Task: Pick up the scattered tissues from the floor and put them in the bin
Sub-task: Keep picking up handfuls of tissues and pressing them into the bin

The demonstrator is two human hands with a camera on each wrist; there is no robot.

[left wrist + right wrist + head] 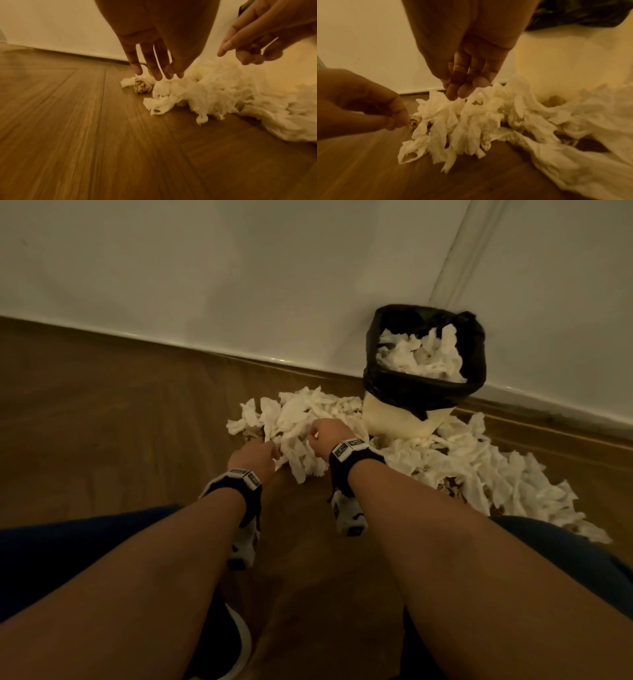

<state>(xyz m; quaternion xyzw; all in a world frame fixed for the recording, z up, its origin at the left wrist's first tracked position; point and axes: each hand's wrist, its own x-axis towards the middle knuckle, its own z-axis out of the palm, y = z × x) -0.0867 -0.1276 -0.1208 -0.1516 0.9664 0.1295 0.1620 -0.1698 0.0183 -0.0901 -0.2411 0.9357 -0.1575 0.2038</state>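
A heap of crumpled white tissues (301, 419) lies on the wooden floor and stretches right past the bin (404, 419), a cream tub lined with a black bag, half full of tissues. My left hand (270, 451) hovers at the heap's left edge, fingers (155, 73) straight and pointing down, holding nothing. My right hand (317, 436) hangs over the heap's middle. Its loosely bent fingertips (453, 93) just meet the top of the tissues (471, 121) without gripping any. A small brownish wad (141, 86) sits under the left fingertips.
A white wall (239, 285) with a skirting runs behind the heap and bin. More tissues (496, 484) spread along the floor to the right. Bare wood floor (102, 422) lies to the left. My knees and a shoe (236, 642) are at the bottom.
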